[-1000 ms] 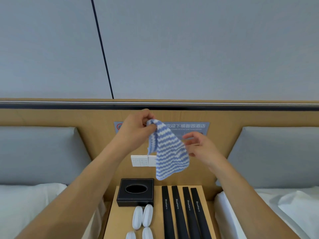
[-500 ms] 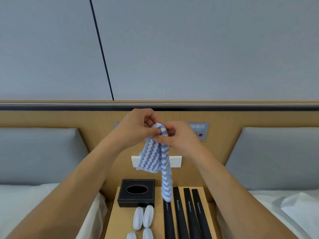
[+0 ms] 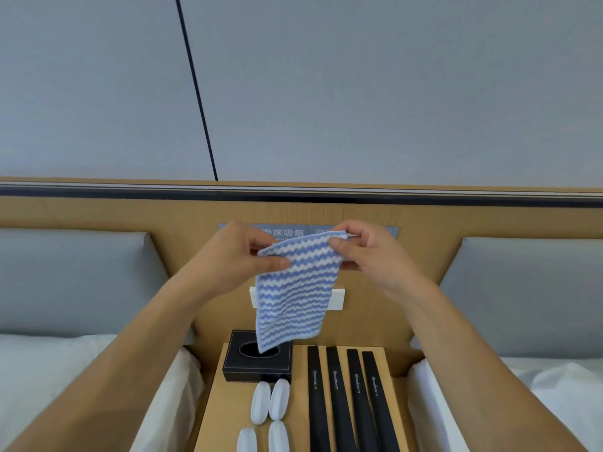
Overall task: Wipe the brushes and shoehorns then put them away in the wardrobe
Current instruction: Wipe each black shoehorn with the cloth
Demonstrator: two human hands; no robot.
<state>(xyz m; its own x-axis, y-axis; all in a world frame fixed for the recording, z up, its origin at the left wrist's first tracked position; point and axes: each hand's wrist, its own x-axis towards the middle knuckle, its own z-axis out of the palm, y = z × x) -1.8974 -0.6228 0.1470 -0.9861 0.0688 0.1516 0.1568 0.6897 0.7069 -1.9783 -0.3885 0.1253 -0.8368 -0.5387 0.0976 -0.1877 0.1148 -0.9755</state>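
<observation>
On the counter (image 3: 225, 399) lie four shoehorns (image 3: 346, 399) at 5 o'clock, four brushes (image 3: 269, 415) at 6; left hand (image 3: 238, 259) and right hand (image 3: 372, 256) pinch one striped cloth (image 3: 293, 295).

Both hands hold a striped cloth (image 3: 295, 288) spread at centre: left hand (image 3: 235, 259) pinching its 9 o'clock corner, right hand (image 3: 372, 252) its 3 o'clock corner. Toward 6 o'clock, a nightstand (image 3: 215, 419) bears four black shoehorns (image 3: 346, 402), white brushes (image 3: 269, 409) and a tissue box (image 3: 257, 362).
</observation>
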